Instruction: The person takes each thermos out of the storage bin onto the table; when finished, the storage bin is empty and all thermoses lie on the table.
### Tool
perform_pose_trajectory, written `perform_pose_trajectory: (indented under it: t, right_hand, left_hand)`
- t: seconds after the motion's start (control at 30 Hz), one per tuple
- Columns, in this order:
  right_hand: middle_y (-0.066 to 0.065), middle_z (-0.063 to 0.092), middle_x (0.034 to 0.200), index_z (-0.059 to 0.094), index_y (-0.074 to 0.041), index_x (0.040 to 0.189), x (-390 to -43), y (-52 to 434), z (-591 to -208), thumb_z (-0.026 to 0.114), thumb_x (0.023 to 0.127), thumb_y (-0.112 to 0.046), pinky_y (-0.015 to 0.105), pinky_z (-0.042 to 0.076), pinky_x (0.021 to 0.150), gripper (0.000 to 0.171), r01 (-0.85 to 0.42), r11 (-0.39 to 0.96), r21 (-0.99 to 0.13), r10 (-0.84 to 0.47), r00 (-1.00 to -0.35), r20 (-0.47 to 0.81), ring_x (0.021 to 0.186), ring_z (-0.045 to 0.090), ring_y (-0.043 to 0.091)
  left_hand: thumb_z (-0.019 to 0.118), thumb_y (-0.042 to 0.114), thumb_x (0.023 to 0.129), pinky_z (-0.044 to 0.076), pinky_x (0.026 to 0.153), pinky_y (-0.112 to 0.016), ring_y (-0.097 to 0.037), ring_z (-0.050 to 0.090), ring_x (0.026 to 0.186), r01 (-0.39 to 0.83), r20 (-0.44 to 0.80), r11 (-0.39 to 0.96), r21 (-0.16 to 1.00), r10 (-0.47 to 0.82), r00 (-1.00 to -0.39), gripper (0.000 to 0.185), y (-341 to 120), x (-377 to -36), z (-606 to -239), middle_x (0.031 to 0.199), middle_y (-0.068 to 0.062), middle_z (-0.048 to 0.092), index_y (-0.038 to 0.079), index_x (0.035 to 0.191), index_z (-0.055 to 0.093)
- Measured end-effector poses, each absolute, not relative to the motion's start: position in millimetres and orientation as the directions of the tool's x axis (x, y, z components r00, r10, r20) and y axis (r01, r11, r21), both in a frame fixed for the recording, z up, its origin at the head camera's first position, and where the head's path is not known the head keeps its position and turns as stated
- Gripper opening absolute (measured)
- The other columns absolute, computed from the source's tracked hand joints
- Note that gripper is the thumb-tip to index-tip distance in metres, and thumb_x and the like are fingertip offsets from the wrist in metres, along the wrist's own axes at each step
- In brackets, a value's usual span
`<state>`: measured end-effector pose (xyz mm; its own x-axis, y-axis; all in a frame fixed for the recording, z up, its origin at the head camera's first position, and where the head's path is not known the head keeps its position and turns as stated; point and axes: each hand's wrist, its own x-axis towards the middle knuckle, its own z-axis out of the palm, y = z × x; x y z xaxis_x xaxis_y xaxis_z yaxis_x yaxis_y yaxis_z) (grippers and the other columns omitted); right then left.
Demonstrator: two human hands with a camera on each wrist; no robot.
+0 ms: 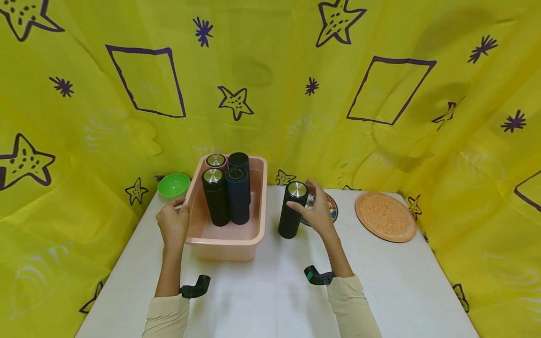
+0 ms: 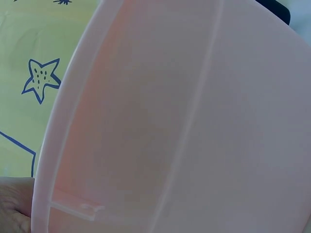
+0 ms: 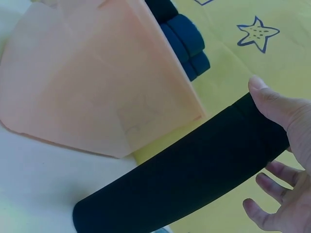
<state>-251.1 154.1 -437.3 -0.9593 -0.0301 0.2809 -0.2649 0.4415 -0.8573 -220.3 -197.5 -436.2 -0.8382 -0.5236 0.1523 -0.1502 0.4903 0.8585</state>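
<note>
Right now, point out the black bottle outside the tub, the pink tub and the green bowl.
black bottle [image 1: 289, 220], head view, middle of its body, below the right hand [image 1: 317, 211] gripping it.
pink tub [image 1: 228, 246], head view, near outer wall.
green bowl [image 1: 173, 184], head view, inside of the bowl.

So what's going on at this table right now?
A person's right hand holds a black flask upright on the white table, just right of a pink tub. The left hand grips the tub's left rim. Four more flasks stand inside the tub. A green bowl sits behind on the left and an orange plate on the right.
</note>
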Motion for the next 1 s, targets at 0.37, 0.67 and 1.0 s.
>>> perform_pose_trajectory:
  t: [0.37, 0.67, 1.0]
  right_hand:
    - [0.017, 0.04, 0.148, 0.033, -0.012, 0.15, -256, 149, -404, 0.081, 0.081, -0.025, 0.053, 0.039, 0.108, 0.085, -0.347, 0.423, -0.837, -0.026, -0.928, 0.372, 0.137, 0.038, 0.031]
    - [0.014, 0.043, 0.146, 0.037, -0.013, 0.148, -263, 134, -379, 0.082, 0.08, -0.022, 0.054, 0.038, 0.108, 0.082, -0.433, 0.383, -0.816, -0.043, -0.891, 0.452, 0.137, 0.039, 0.028]
    - [0.015, 0.047, 0.142, 0.04, -0.009, 0.146, -272, 101, -363, 0.081, 0.079, -0.017, 0.052, 0.041, 0.107, 0.079, -0.517, 0.328, -0.791, -0.11, -0.852, 0.512, 0.134, 0.043, 0.027]
  left_hand:
    - [0.058, 0.008, 0.094, 0.056, 0.082, -0.052, -0.041, 0.068, 0.099, -0.163, 0.134, 0.48, 0.862, -0.525, -0.84, 0.03, -198, -221, -437, 0.116, -0.028, 0.067, -0.003, 0.12, 0.066]
    - [0.059, 0.008, 0.094, 0.056, 0.082, -0.052, -0.041, 0.068, 0.1, -0.156, 0.145, 0.487, 0.859, -0.525, -0.839, 0.029, -198, -222, -438, 0.117, -0.028, 0.067, -0.003, 0.119, 0.066]
    - [0.059, 0.008, 0.094, 0.056, 0.082, -0.053, -0.041, 0.068, 0.101, -0.16, 0.139, 0.484, 0.861, -0.525, -0.84, 0.029, -198, -222, -438, 0.118, -0.029, 0.066, -0.003, 0.12, 0.066]
